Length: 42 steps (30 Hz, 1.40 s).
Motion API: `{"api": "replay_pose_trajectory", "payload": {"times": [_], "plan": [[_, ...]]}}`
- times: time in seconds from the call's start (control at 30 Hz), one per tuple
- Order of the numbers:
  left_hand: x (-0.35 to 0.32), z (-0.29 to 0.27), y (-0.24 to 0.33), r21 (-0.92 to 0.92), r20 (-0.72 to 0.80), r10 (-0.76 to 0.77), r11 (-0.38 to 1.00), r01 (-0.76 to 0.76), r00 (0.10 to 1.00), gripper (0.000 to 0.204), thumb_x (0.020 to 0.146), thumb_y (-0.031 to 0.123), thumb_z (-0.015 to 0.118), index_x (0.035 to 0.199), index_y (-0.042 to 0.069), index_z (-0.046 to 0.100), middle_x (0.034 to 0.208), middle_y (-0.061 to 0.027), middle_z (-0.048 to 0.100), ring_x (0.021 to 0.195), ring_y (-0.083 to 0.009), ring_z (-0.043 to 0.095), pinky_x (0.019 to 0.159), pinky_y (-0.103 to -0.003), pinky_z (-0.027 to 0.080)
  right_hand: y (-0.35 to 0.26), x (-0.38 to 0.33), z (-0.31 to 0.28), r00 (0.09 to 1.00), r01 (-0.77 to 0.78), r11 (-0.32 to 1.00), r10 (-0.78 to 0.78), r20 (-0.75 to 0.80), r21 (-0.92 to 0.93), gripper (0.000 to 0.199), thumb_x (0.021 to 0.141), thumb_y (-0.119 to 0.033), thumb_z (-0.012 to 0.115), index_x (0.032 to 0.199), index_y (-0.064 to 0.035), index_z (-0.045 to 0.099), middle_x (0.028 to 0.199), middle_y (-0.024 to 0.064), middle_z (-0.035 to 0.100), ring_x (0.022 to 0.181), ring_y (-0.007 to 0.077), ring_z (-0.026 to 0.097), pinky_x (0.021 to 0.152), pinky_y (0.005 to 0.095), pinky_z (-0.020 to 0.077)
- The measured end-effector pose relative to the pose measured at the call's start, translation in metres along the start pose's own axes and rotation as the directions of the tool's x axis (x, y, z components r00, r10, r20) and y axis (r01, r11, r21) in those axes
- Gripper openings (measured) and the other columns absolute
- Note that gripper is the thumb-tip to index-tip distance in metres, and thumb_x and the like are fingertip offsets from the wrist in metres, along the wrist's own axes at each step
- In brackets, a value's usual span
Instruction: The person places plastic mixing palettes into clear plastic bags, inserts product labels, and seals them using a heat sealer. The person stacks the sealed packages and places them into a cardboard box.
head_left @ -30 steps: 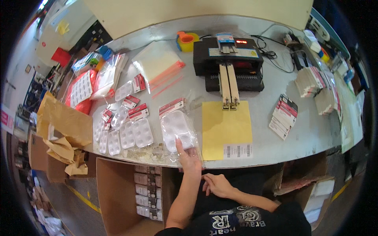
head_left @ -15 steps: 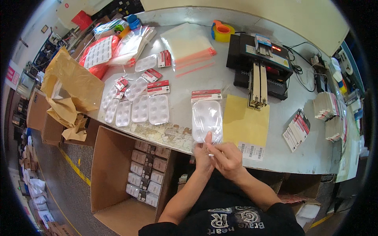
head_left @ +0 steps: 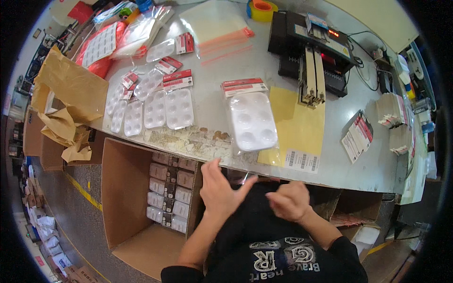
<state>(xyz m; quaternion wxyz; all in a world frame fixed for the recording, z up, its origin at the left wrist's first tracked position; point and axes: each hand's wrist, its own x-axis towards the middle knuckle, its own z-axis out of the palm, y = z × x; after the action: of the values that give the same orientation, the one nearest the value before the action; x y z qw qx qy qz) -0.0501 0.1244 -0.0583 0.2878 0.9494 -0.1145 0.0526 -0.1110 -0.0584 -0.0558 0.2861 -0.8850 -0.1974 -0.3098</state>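
Note:
A white plastic palette [head_left: 252,121] with round wells lies in a clear bag topped by a red and white header card [head_left: 243,87]. It rests near the table's front edge, partly over a yellow envelope [head_left: 302,123]. Neither hand touches it. My left hand [head_left: 220,192] is raised in front of the table edge, empty, its thumb and fingers apart. To its right, my right hand [head_left: 290,202] is closed with its fingers curled; whether a small piece is inside is hidden. Several more bagged palettes [head_left: 179,108] with red cards lie at the left of the table.
A black machine [head_left: 306,56] with a lit display stands at the back right. Stacked cards [head_left: 392,111] and a loose card pack [head_left: 357,137] sit on the right. Clear bags [head_left: 214,23] lie at the back. Below the left edge stands an open carton [head_left: 125,198] of packed goods.
Both hands have let go of the bagged palette and drawn back toward my body, moving apart. The palette now lies slightly turned on the table. The whole view has shifted a little.

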Motion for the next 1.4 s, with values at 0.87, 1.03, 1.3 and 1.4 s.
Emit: {"api": "replay_pose_trajectory", "payload": {"times": [0.87, 1.03, 1.3, 1.4], "plan": [[0.017, -0.002, -0.058, -0.448, 0.491, -0.239, 0.755, 0.478, 0.838, 0.015, 0.082, 0.014, 0.069, 0.083, -0.001, 0.067, 0.073, -0.0079, 0.07, 0.065, -0.0103, 0.066, 0.059, -0.022, 0.049, -0.015, 0.025, 0.083, 0.9, -0.406, 0.904, 0.37, 0.232, 0.131, 0.017, 0.067, -0.013, 0.077, 0.079, -0.0101, 0.066, 0.078, 0.0047, 0.058, 0.071, 0.0242, 0.056, 0.062, 0.0346, 0.046], [0.019, -0.007, -0.051, -0.418, 0.518, -0.294, 0.732, 0.538, 0.803, 0.016, 0.082, 0.015, 0.07, 0.081, -0.001, 0.067, 0.071, -0.0078, 0.07, 0.062, -0.0088, 0.065, 0.057, -0.021, 0.048, -0.016, 0.02, 0.088, 0.87, -0.457, 0.876, 0.406, 0.278, 0.151, 0.016, 0.067, -0.013, 0.076, 0.077, -0.0089, 0.064, 0.075, 0.006, 0.054, 0.073, 0.0256, 0.054, 0.063, 0.037, 0.0454], [0.02, -0.005, -0.042, -0.421, 0.473, -0.361, 0.709, 0.566, 0.804, 0.017, 0.083, 0.012, 0.07, 0.078, -0.002, 0.063, 0.069, -0.006, 0.069, 0.061, -0.0059, 0.062, 0.057, -0.019, 0.046, -0.011, -0.029, 0.047, 0.806, -0.492, 0.853, 0.369, 0.462, 0.176, 0.018, 0.077, -0.017, 0.068, 0.086, -0.0055, 0.057, 0.082, 0.0102, 0.052, 0.08, 0.0289, 0.053, 0.068, 0.0368, 0.0467], [0.017, -0.003, -0.049, -0.471, 0.487, -0.322, 0.686, 0.555, 0.812, 0.011, 0.084, 0.007, 0.068, 0.083, -0.002, 0.061, 0.072, -0.0049, 0.068, 0.065, -0.0066, 0.062, 0.06, -0.019, 0.046, 0.013, -0.127, -0.059, 0.62, -0.629, 0.735, 0.671, 0.406, -0.253, 0.02, 0.068, -0.002, 0.069, 0.081, -0.0069, 0.055, 0.076, 0.0095, 0.052, 0.074, 0.0302, 0.051, 0.066, 0.04, 0.0426]]}}
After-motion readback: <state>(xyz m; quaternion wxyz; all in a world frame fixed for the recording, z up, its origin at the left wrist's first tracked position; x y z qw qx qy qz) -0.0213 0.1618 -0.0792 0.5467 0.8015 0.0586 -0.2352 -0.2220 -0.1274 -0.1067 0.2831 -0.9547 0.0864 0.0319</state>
